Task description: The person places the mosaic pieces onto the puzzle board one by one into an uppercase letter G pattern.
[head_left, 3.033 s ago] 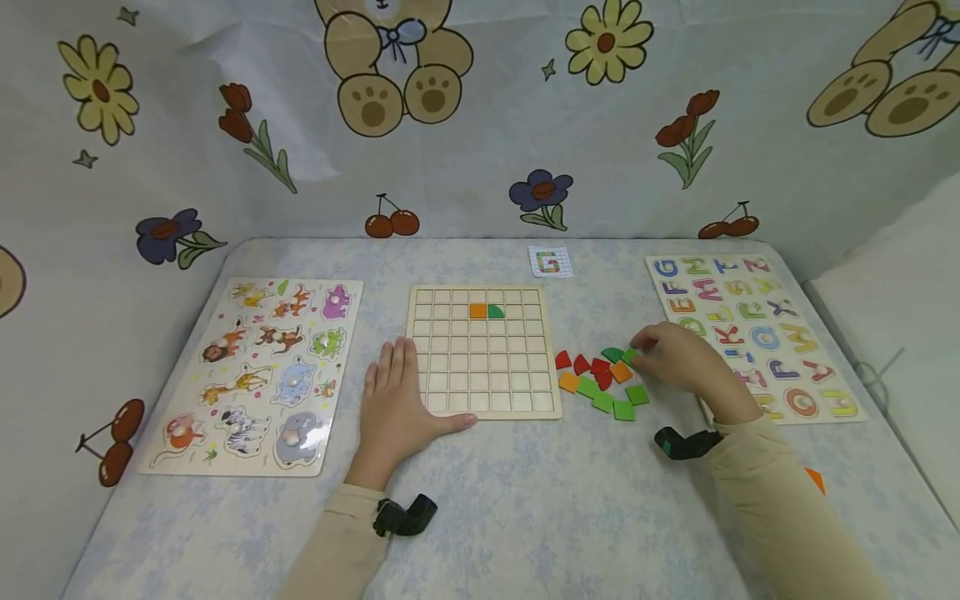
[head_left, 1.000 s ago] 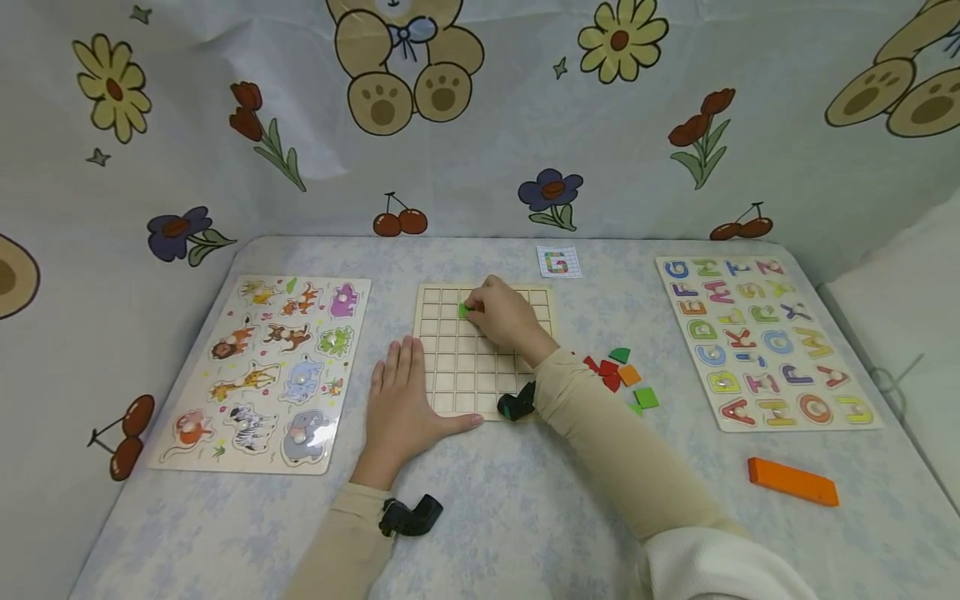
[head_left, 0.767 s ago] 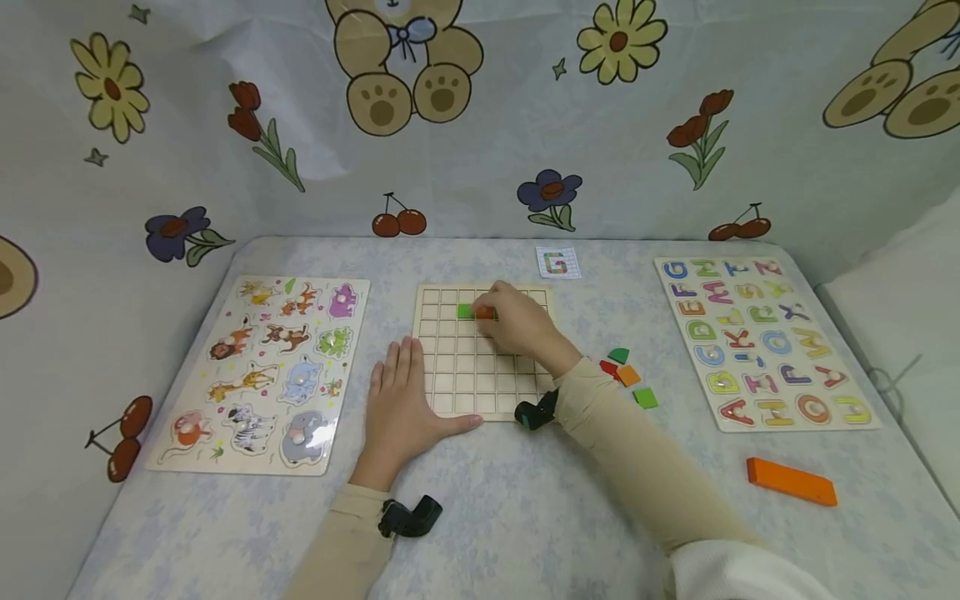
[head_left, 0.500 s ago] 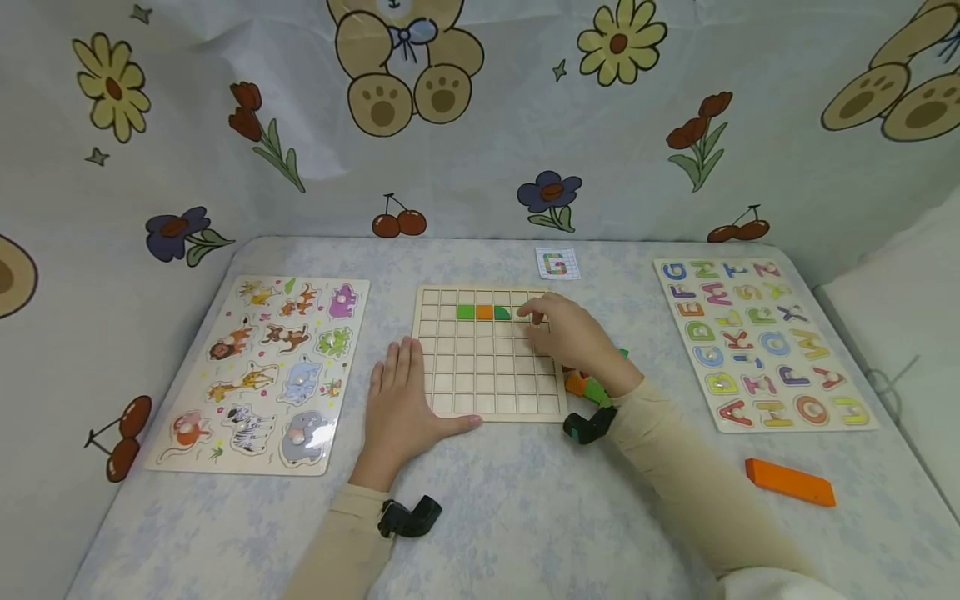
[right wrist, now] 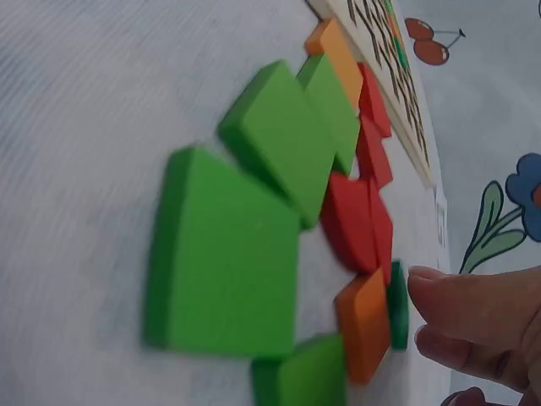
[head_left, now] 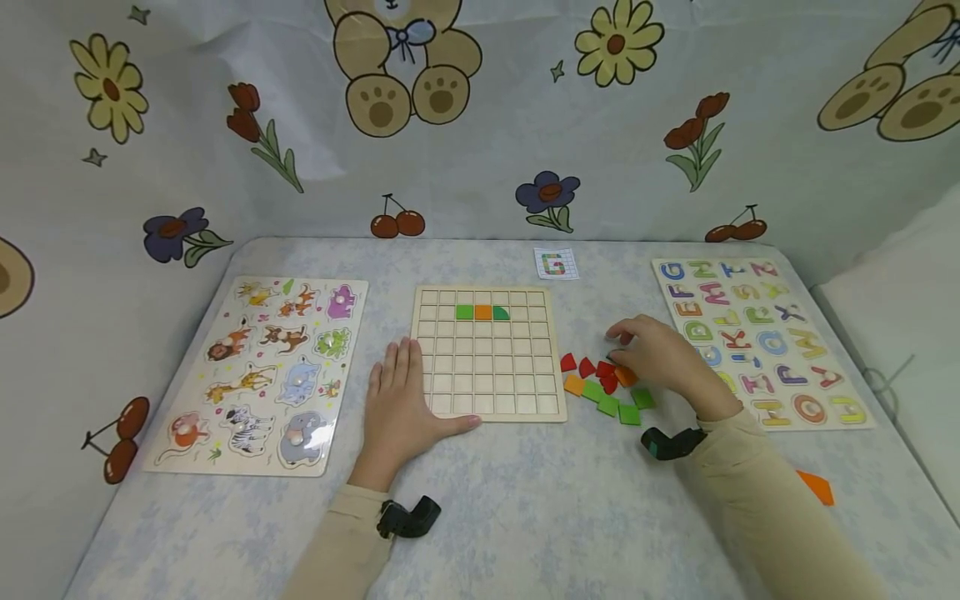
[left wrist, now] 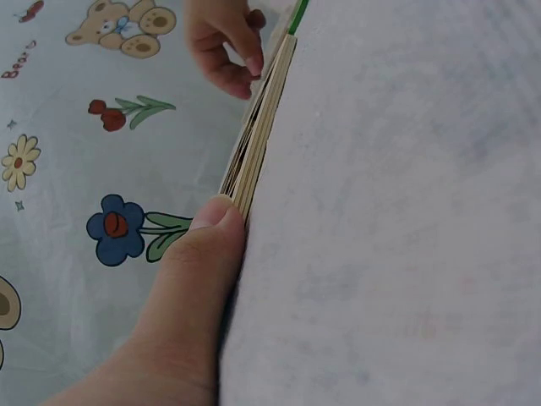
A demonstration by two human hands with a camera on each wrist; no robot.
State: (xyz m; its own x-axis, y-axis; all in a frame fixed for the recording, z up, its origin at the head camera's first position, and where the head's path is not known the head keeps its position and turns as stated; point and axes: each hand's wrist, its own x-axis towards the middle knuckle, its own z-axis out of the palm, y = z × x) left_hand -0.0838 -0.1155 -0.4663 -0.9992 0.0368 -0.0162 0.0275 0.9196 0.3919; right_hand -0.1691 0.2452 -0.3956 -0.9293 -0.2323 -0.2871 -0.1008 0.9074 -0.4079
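My left hand [head_left: 397,400] lies flat with straight fingers along the left edge of the wooden grid board [head_left: 487,379], its thumb [left wrist: 190,271] against the front edge. On the board, a light green square [head_left: 465,312], an orange square [head_left: 483,312] and a dark green quarter-circle [head_left: 501,313] sit side by side in one row. My right hand [head_left: 660,358] is over the far right of the loose tiles, thumb and finger apart. In the right wrist view, its fingertips are close beside a dark green tile [right wrist: 398,304]; whether they touch it, I cannot tell.
Loose red tiles [head_left: 567,362], light green squares [head_left: 628,413] and an orange tile [head_left: 573,384] lie right of the board. An animal puzzle [head_left: 255,333] is at left, a letter puzzle [head_left: 787,392] at right. A pattern card [head_left: 556,263] lies behind; an orange block [head_left: 817,487] is near the right sleeve.
My right hand has set the light green square left of the orange one, let go, and moved right, back to the loose tiles. My left hand has stayed in place.
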